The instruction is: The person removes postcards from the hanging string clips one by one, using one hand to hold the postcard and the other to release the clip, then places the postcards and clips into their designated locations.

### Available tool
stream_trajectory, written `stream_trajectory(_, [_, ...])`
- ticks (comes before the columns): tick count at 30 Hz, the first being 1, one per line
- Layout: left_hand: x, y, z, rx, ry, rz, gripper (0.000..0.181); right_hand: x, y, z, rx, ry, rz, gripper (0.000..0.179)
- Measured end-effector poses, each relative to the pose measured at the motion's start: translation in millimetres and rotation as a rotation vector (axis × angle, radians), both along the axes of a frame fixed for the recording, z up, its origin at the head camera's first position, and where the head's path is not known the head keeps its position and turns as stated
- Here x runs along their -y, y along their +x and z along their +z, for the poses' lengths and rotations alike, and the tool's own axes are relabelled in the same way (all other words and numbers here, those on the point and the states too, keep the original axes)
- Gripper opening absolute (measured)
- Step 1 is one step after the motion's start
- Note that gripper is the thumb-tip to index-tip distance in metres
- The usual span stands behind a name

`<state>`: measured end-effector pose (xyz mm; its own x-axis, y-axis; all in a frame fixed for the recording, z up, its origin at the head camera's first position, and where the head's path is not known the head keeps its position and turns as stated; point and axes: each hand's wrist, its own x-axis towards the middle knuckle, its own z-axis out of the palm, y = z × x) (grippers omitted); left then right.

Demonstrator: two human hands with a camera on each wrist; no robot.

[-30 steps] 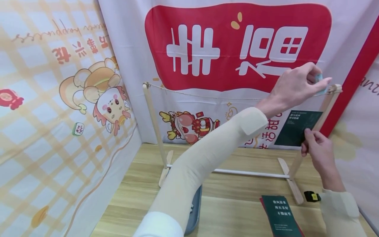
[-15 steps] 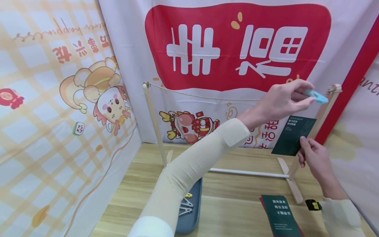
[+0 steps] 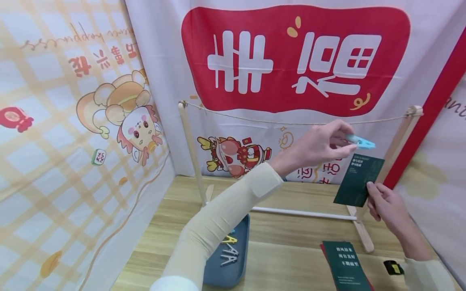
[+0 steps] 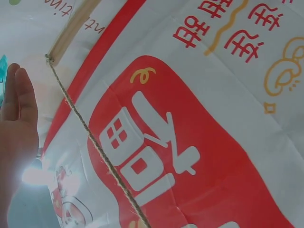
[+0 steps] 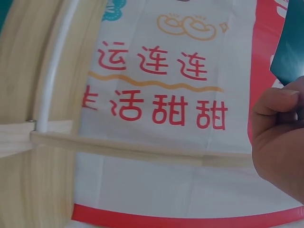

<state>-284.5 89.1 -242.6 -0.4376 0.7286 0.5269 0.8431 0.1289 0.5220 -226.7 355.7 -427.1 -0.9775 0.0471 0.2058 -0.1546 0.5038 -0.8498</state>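
In the head view my left hand (image 3: 320, 141) pinches a light blue clothespin (image 3: 363, 142) between thumb and fingers. Its tip points right, just above the top edge of a dark green card (image 3: 358, 182) with white print. My right hand (image 3: 387, 204) holds that card by its right edge, thumb in front. Both things are below the thin twine (image 3: 276, 121), apart from it. The twine sags between two wooden posts. In the left wrist view the clothespin (image 4: 3, 78) shows only at the left edge. The right wrist view catches part of the card (image 5: 290, 50) above the right hand.
A wooden post (image 3: 400, 139) rises behind the card. A white bar (image 3: 302, 213) joins the stand's feet. On the table, a blue-grey tray (image 3: 240, 279) holds several clothespins, partly hidden by the left sleeve. A stack of green cards (image 3: 346, 262) lies at the front right.
My left hand has come down and left from the twine's right end, still pinching the clothespin. The right hand has lowered the card, away from the twine.
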Motion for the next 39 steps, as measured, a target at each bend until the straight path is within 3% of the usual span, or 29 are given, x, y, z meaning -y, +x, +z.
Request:
stream_trajectory(5, [20.2, 1.6, -15.4, 0.032, -0.006, 0.011, 0.035, -3.0, 5.0, -11.1, 0.033, 0.055, 0.031, 0.046])
stream_trajectory(11, [45.4, 2.2, -32.6, 0.060, -0.028, 0.029, 0.033, -0.9, 7.7, -29.7, 0.064, -0.004, 0.061, 0.045])
stream_trajectory(17, [69.2, 8.7, -51.4, 0.064, -0.020, 0.021, 0.033, 0.2, 14.2, -50.3, 0.164, -0.035, 0.082, 0.049])
stream_trajectory(24, [97.5, 14.2, -75.5, 0.085, -0.048, 0.127, 0.033, -5.0, 19.7, -71.7, 0.323, -0.037, 0.142, 0.054])
stream_trajectory(29, [116.6, 15.4, -98.5, 0.166, -0.045, 0.189, 0.033, -16.3, 22.8, -84.8, 0.429, -0.007, 0.162, 0.057])
stream_trajectory(34, [139.3, 16.4, -121.0, 0.249, -0.050, 0.209, 0.032, -28.7, 25.9, -94.7, 0.501, 0.000, 0.264, 0.054])
stream_trajectory(39, [158.2, 19.7, -138.2, 0.256, -0.134, 0.227, 0.029, -35.6, 31.2, -101.0, 0.577, -0.017, 0.352, 0.051])
